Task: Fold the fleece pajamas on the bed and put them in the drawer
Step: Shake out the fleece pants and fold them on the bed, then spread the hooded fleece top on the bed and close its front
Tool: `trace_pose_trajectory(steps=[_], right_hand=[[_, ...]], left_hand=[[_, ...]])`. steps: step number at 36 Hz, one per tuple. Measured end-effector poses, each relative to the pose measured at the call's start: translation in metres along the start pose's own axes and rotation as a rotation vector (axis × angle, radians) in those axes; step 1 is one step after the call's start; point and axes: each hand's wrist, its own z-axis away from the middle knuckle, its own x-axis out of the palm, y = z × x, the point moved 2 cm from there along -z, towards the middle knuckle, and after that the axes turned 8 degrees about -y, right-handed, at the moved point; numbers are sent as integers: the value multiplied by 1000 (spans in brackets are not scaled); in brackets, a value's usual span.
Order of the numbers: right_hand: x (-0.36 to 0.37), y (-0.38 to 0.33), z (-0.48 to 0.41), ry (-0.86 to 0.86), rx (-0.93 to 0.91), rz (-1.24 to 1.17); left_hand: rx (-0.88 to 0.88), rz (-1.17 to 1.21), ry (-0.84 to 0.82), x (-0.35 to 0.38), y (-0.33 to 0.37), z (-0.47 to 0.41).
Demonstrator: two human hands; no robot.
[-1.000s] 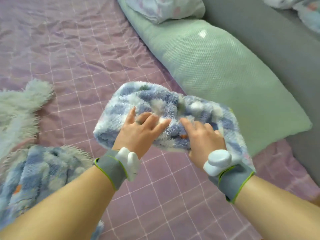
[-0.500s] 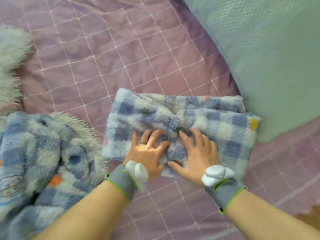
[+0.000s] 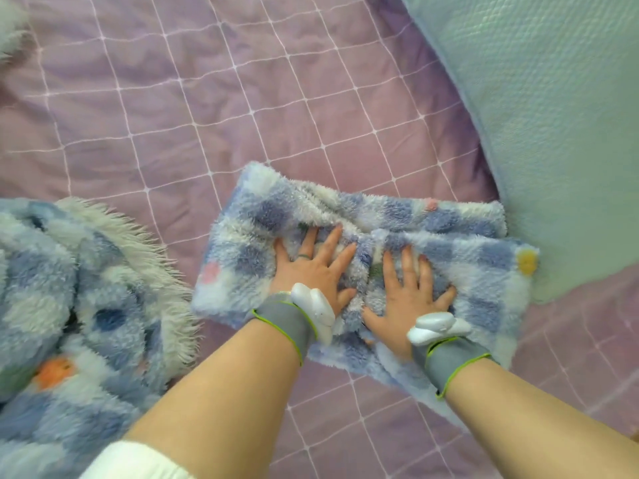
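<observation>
Fleece fills most of the head view. A folded pajama piece [image 3: 477, 257] lies on the bed's quilted bedspread [image 3: 207, 115]. It is a thick, roughly rectangular pad of plush pile checked in blue, pale blue and white. There is a pink spot near its left end, a smaller pink one by the far edge and a yellow flower shape at its right end. A deep soft crease runs across its middle where one layer rolls over another. Its right end touches the edge of a mint-green pillow [image 3: 553, 115], whose cover has a fine pebbled weave.

The left hand [image 3: 311, 271] lies palm down on the middle of the folded piece, fingers straight and spread, pressing into the pile. A thin ring [image 3: 304, 256] circles one finger. The right hand [image 3: 411, 295] lies just beside it, also flat, fingers extended and thumb out to the side, pressing the same layer. Neither hand curls round the cloth. Each wrist wears a grey fabric wristband [image 3: 287, 323] edged in bright green, with a smooth, rounded white plastic device [image 3: 314, 305] on top.

The bedspread is thin lilac cloth, lightly wrinkled and stitched in a pale diamond grid. Just beside the folded piece's left end, a second fleece garment [image 3: 69, 305] lies in a loose heap. It has the same checks, an orange spot and a fringe of long shaggy white fur. A patch of smooth white cloth [image 3: 138, 461] shows at the bottom edge.
</observation>
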Motion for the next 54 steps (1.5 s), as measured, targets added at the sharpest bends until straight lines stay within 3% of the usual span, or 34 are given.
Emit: trace_pose_trajectory(steps=[9, 13, 19, 28, 36, 42, 46, 49, 54], right_hand=[[-61, -41, 58, -221, -59, -139], [-94, -98, 103, -253, -157, -236], [-100, -221, 168, -251, -339, -322], [-39, -350, 220, -322, -405, -274], [25, -370, 188, -179, -267, -276], [40, -371, 161, -161, -137, -292], [26, -371, 163, -161, -214, -63], [7, -368, 185, -338, -225, 22], [-9, -368, 222, -660, -267, 298]], left_hand=[[93, 325, -123, -33, -12, 94], [30, 578, -8, -37, -50, 160], [-186, 791, 242, -14, -162, 277], [-494, 797, 269, 83, -287, 381], [-453, 752, 171, 149, -317, 383], [-414, 995, 128, 162, -312, 348], [-454, 1309, 207, 153, -323, 343], [-426, 1368, 52, 131, -331, 360], [-412, 930, -502, 110, -341, 396]])
